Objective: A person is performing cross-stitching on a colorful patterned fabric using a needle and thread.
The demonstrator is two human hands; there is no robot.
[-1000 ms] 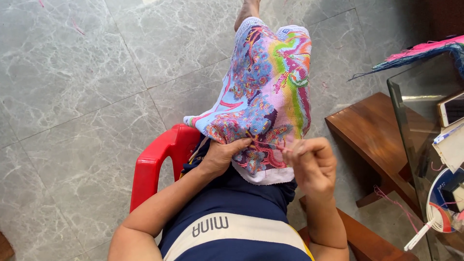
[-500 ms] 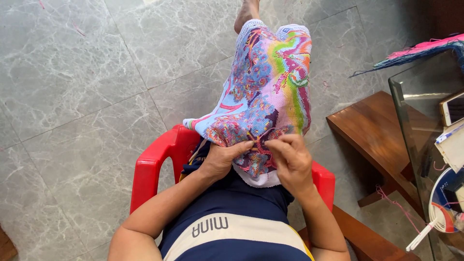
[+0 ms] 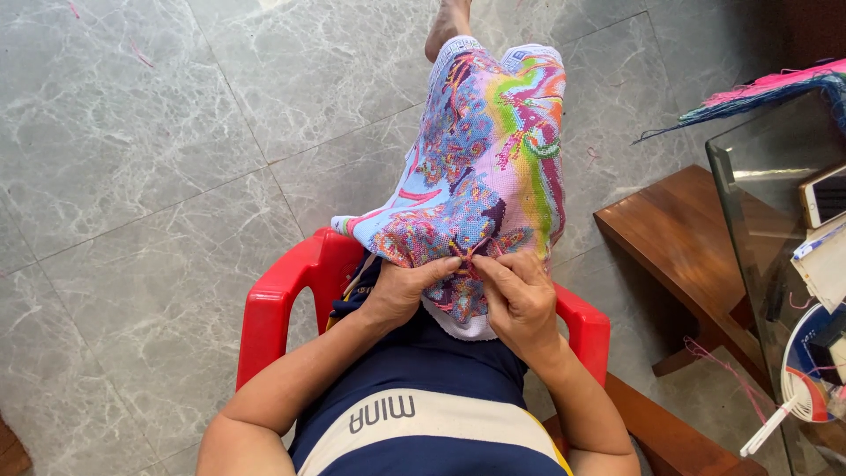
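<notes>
A large, brightly coloured cross-stitch cloth (image 3: 493, 167) lies draped over my lap and legs as I sit in a red plastic chair (image 3: 282, 295). My left hand (image 3: 407, 286) grips the near fold of the cloth from below. My right hand (image 3: 518, 295) pinches at the cloth right next to it, fingertips together at the stitching; a needle there is too small to make out. Both hands touch the cloth and almost meet each other.
Grey marble floor tiles (image 3: 159, 176) spread to the left. A wooden table base (image 3: 679, 247) and a glass tabletop (image 3: 767, 229) stand at the right, holding a phone (image 3: 828, 194), a hand fan (image 3: 806, 388) and bundles of coloured thread (image 3: 775, 88).
My right hand has come down from a raised position at the right to the cloth, meeting my left hand at the stitching. The left hand has stayed in place.
</notes>
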